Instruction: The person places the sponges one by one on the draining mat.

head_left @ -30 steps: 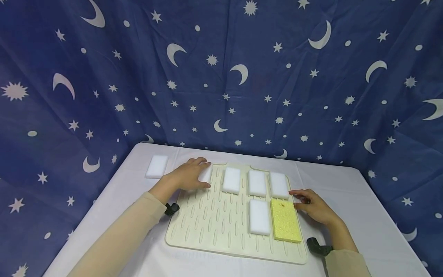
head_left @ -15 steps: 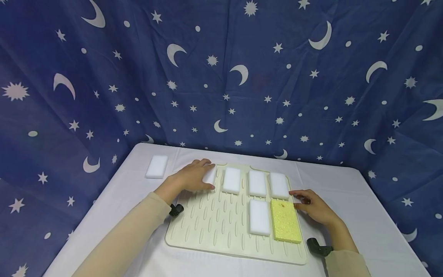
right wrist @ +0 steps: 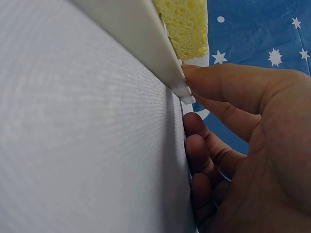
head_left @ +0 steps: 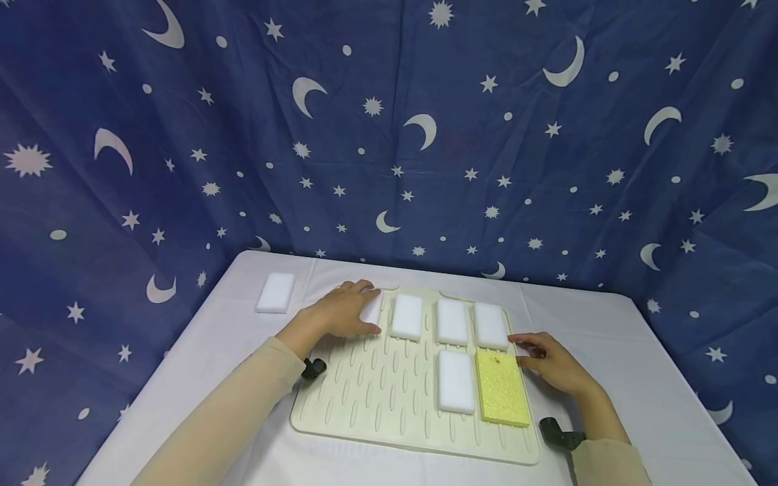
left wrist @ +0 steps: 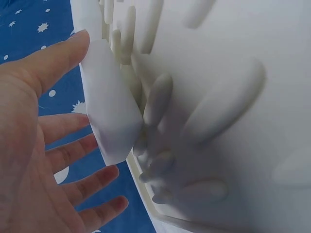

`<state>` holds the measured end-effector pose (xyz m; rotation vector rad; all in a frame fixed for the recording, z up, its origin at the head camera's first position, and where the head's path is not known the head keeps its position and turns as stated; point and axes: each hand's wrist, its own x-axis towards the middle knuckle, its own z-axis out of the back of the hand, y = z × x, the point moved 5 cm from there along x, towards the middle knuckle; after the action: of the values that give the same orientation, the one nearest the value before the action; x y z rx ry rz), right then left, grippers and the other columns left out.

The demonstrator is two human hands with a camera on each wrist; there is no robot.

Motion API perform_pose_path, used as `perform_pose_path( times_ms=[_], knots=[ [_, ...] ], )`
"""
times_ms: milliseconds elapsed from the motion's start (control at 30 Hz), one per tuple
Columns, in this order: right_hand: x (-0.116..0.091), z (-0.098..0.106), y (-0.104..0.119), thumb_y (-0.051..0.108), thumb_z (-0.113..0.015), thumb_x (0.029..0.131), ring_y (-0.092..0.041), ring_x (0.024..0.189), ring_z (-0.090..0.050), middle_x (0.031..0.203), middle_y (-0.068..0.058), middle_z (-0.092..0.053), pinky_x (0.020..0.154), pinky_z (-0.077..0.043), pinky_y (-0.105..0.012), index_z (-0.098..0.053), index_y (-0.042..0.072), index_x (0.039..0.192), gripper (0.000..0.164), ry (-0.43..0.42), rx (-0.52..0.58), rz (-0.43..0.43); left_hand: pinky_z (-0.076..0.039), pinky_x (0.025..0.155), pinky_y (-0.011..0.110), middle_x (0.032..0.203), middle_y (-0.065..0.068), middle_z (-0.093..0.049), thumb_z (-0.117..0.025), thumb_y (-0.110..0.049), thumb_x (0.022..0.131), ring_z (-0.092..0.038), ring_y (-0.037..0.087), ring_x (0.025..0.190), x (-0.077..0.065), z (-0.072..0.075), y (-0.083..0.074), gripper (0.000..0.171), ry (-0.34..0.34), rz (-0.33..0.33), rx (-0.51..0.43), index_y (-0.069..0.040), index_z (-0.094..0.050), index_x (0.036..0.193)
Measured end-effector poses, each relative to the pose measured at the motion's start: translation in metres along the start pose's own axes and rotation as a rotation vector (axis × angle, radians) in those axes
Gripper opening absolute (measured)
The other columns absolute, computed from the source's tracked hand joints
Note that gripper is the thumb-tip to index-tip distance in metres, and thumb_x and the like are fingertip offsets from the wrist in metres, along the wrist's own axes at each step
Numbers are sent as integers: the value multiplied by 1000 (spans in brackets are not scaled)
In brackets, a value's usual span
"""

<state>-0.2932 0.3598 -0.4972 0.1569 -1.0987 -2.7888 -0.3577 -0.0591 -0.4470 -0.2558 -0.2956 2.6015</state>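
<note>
My left hand (head_left: 343, 312) holds a small white sponge (head_left: 373, 308) over the back left of a cream drying mat (head_left: 395, 412). In the left wrist view the thumb and fingertips lie along the edges of that sponge (left wrist: 109, 102), which sits against the mat's raised ridges. At the mat's right edge my right hand (head_left: 550, 363) rests with its thumb and index finger touching the rim. The right wrist view shows the thumb (right wrist: 218, 80) against this rim and the other fingers bent. A yellow sponge (head_left: 502, 390) lies close beside this hand.
Back on the mat are white sponges, one beside the held one (head_left: 406, 317), one mid-row (head_left: 451, 322) and one at the right (head_left: 489, 325). Another white sponge (head_left: 456, 382) lies left of the yellow one. A loose white sponge (head_left: 276, 293) lies on the white tablecloth (head_left: 614, 337).
My left hand has shifted a little to the right with the white sponge, closer to the neighbouring one. The right hand stays in place at the mat's edge.
</note>
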Motion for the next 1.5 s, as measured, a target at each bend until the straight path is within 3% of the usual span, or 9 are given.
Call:
perform_pose_path(
  times_ms=[867, 1233, 1500],
  knots=[
    [0, 2, 5, 20, -76, 93, -26, 106, -50, 127, -15, -58, 84, -44, -36, -68, 13, 135, 44, -9, -9, -1, -32, 122, 54, 168, 11, -32, -72, -61, 89, -33, 40, 151, 2, 0, -4, 94, 11, -5, 22, -14, -36, 162],
    [1, 1, 2, 22, -76, 93, -25, 105, -50, 127, -16, -57, 83, -43, -36, -68, 13, 136, 44, -2, -16, -8, -32, 122, 55, 170, 9, -27, -72, -65, 87, -30, 37, 154, -3, 0, 9, 98, 14, 15, 19, -18, -33, 164],
    [1, 0, -2, 23, -75, 94, -23, 104, -48, 126, -15, -57, 82, -43, -33, -67, 13, 137, 45, 5, -19, -4, -32, 121, 60, 170, 12, -28, -71, -62, 90, -29, 41, 154, -18, 5, 20, 94, 4, 13, 18, -15, -34, 163]
  ],
)
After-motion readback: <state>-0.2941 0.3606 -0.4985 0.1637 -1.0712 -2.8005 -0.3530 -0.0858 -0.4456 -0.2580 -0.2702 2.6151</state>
